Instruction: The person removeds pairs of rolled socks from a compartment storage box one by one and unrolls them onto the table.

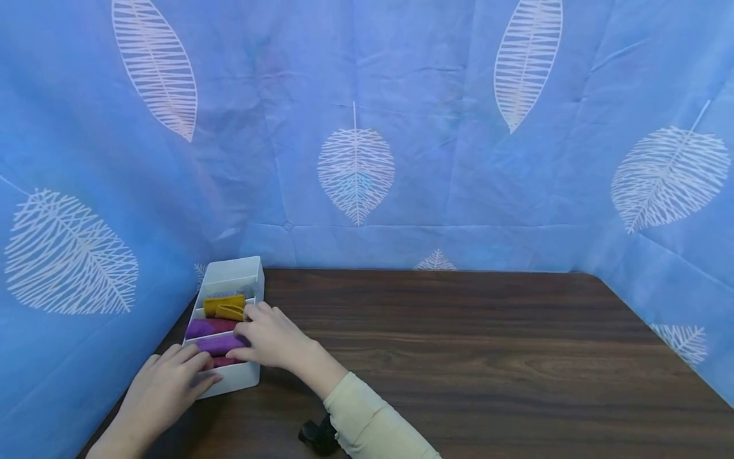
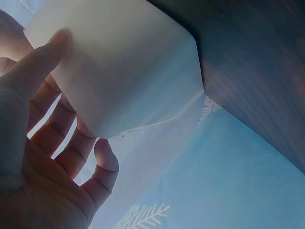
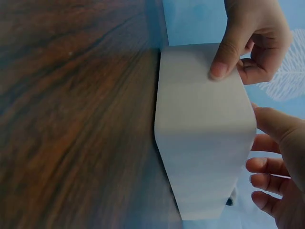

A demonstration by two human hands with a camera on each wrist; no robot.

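Note:
A white compartment box [image 1: 232,380] stands at the table's left side, holding folded cloth items. A mustard-yellow cloth [image 1: 220,306] lies toward its back, with a purple-and-red cloth [image 1: 201,328] and a purple cloth [image 1: 215,345] nearer. Some red cloth shows in the nearest compartment. My left hand [image 1: 163,389] grips the near left corner, its thumb against the near wall in the right wrist view and its fingers along the left rim. My right hand [image 1: 275,341] reaches over the right rim, fingers spread above the cloths, thumb beside the purple one.
Dark wood-grain table [image 1: 459,357] extends to the right of the box. Blue leaf-patterned fabric [image 1: 424,172] hangs behind and along both sides, close to the box's left. A small black object [image 1: 315,437] sits by the right sleeve [image 1: 373,417].

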